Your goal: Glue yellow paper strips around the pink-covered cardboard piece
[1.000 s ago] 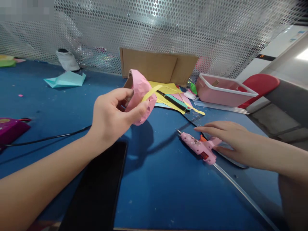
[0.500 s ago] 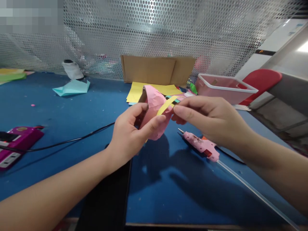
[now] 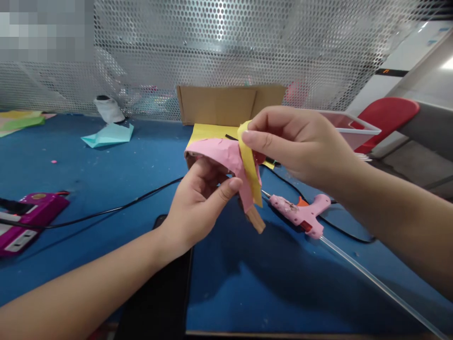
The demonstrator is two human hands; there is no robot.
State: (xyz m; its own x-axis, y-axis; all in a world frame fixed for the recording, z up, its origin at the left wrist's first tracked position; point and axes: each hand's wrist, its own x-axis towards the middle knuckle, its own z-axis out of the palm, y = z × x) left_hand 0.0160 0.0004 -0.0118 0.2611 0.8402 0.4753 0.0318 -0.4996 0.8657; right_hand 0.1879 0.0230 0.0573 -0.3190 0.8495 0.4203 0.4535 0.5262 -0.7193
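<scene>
My left hand (image 3: 198,203) grips a curved cardboard piece covered in pink paper (image 3: 215,150), its fingers underneath and its thumb at the near edge. A bare brown cardboard tab (image 3: 255,219) sticks out at the lower end of the piece. Between thumb and forefinger, my right hand (image 3: 293,137) pinches the top of a yellow paper strip (image 3: 250,167). The strip runs down across the pink surface; whether it is stuck there I cannot tell. On the table below my right hand lies a pink glue gun (image 3: 300,212) with a long clear glue stick (image 3: 375,278) in its back.
A purple power strip (image 3: 35,219) with a black cable lies left. Behind are a light blue folded paper (image 3: 109,135), a white object (image 3: 109,109), yellow sheets (image 3: 208,132) and a cardboard panel (image 3: 215,104). A pink basket (image 3: 357,137) stands at the right rear.
The pink-covered piece has been turned, so its curved edge now faces left and the brown tab shows below. My right hand has risen, holding the yellow strip's upper end.
</scene>
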